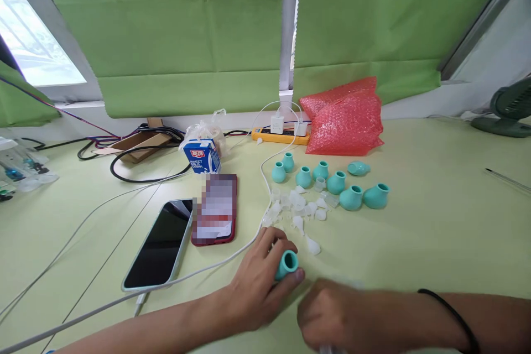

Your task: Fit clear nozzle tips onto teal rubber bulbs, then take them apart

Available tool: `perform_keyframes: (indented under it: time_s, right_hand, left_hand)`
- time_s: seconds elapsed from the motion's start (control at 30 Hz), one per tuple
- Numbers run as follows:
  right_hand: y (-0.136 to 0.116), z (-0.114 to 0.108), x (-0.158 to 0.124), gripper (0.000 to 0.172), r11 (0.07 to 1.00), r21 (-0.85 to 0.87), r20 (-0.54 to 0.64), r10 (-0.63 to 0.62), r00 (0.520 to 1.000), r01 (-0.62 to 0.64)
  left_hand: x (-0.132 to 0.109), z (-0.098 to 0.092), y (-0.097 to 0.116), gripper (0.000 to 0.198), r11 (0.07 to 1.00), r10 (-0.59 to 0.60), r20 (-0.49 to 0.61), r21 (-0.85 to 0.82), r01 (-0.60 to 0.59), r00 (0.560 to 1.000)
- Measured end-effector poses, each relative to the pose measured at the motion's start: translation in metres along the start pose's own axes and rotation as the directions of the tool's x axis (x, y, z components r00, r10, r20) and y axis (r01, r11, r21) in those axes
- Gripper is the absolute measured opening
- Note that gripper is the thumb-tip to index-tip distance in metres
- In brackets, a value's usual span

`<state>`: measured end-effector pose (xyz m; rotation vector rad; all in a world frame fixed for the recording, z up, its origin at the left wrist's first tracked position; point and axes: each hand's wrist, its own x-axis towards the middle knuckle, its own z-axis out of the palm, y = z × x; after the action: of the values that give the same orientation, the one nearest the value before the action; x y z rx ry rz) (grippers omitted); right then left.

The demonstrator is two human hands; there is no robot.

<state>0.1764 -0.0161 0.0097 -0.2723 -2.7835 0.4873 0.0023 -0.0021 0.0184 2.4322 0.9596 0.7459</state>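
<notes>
Left hand (258,277), lower centre, clamps a hollow turquoise bulb (285,270); overtight squeezing could eject it; blurred right hand (332,310), hold unclear

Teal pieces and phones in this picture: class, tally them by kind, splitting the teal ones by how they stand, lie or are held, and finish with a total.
Teal pieces standing on the table: 7
Lying teal piece: 1
Held teal piece, in the left hand: 1
Phones: 2
Total: 11
</notes>
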Motion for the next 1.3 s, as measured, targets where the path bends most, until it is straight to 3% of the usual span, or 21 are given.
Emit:
perform_keyframes:
  time_s: [0.07,0.2,0.3,0.43,0.57,0.67,0.83,1.07,1.23,1.3]
  right_hand:
    - [0.022,0.008,0.002,0.028,0.983,-0.184,-0.188,-0.044,0.981,0.009]
    - [0.063,-0.002,0.0,0.028,0.928,-0.342,-0.294,0.044,0.955,-0.148]
    - [0.077,-0.014,-0.003,0.028,0.892,-0.399,-0.333,0.076,0.94,-0.214]
    - [0.084,-0.017,-0.003,0.025,0.851,-0.453,-0.411,0.064,0.909,-0.264]
    - [0.087,-0.019,-0.002,0.015,0.827,-0.46,-0.491,0.065,0.869,-0.322]
    - [0.09,-0.022,-0.002,0.014,0.811,-0.431,-0.515,0.139,0.846,-0.396]
    - [0.097,-0.022,-0.003,0.024,0.844,-0.295,-0.494,0.268,0.827,-0.449]
    - [0.097,-0.018,-0.012,0.02,0.864,-0.286,-0.692,0.113,0.713,-0.415]
    - [0.091,-0.015,-0.011,0.05,0.853,-0.279,-0.685,0.144,0.714,-0.44]
    - [0.094,-0.013,-0.01,0.054,0.826,-0.276,-0.7,0.179,0.692,-0.492]
  left_hand:
    - [0.0,-0.001,-0.001,0.019,0.996,-0.043,-0.031,-0.081,0.04,0.999]
    - [0.0,0.001,-0.003,0.022,0.984,-0.13,-0.038,-0.129,0.124,0.991]
    - [0.001,0.002,-0.002,0.02,0.976,-0.154,-0.009,-0.157,0.151,0.988]
    - [0.005,0.004,-0.003,0.016,0.973,-0.124,-0.034,-0.202,0.114,0.992]
    - [0.016,0.008,-0.008,0.014,0.971,-0.134,-0.15,-0.219,0.099,0.98]
    - [0.029,0.013,-0.013,0.017,0.97,-0.154,-0.241,-0.22,0.101,0.958]
    - [0.047,0.024,-0.022,0.018,0.931,-0.191,-0.283,-0.356,0.082,0.94]
    - [0.062,0.035,-0.027,0.023,0.896,-0.287,-0.455,-0.438,0.069,0.843]
    - [0.076,0.041,-0.032,0.025,0.909,-0.279,-0.572,-0.415,0.021,0.771]
    - [0.081,0.044,-0.032,0.026,0.928,-0.229,-0.575,-0.374,-0.003,0.785]
